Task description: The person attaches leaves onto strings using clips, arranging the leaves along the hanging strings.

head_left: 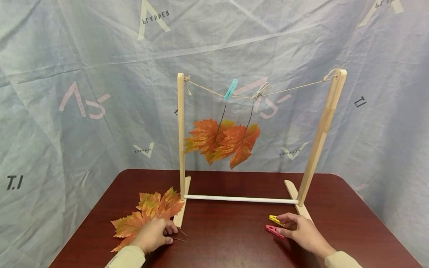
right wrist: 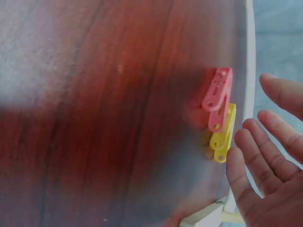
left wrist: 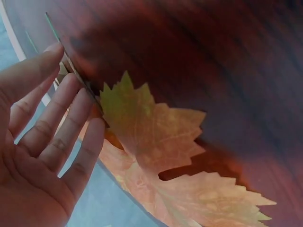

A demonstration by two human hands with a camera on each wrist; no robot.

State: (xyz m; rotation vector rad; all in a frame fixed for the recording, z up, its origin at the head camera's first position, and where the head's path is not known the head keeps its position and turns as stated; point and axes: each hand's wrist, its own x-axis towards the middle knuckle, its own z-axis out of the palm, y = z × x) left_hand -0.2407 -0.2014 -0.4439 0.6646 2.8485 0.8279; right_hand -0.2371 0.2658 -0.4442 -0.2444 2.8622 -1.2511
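Observation:
On the table's left side, my left hand [head_left: 154,232] reaches over orange-yellow artificial maple leaves [head_left: 134,223]. Its thumb and fingers are apart beside the thin leaf stems [head_left: 180,239]; in the left wrist view the thumb tip overlaps one stem [left wrist: 71,64]. The fingers there are loosely extended. To the right, my right hand [head_left: 303,232] hovers by a red clothespin [head_left: 274,231] and a yellow clothespin [head_left: 275,220]. In the right wrist view its fingers [right wrist: 255,161] are spread, with a gap to the red clothespin and one fingertip close to the yellow one.
A wooden frame [head_left: 321,141] with a white lower bar [head_left: 241,199] stands behind the hands. From its string [head_left: 295,88], a blue clothespin [head_left: 231,89] and a whitish clothespin [head_left: 261,91] hold two hanging maple leaves [head_left: 239,143]. Grey printed cloth [head_left: 100,149] surrounds the dark red table [head_left: 228,238].

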